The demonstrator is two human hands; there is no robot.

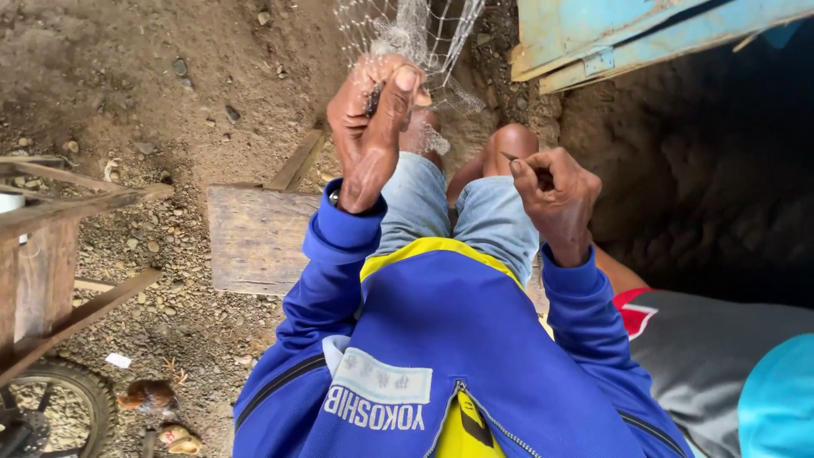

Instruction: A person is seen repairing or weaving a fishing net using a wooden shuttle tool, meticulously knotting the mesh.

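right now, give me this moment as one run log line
left hand: grip shut on fishing net | right hand: grip shut on thin netting needle | seated on wooden bench

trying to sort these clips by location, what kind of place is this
Likely an outdoor yard or work spot: bare dirt ground strewn with pebbles, a rough wooden bench, and a fishing net gripped in the left hand.

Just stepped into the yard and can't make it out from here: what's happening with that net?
A person in a blue jacket sits on a wooden bench over bare dirt. The left hand grips a bunched piece of pale mesh net that runs up out of view. The right hand pinches a thin, dark, pointed tool just beside it, above the knees. Another person sits close on the right.
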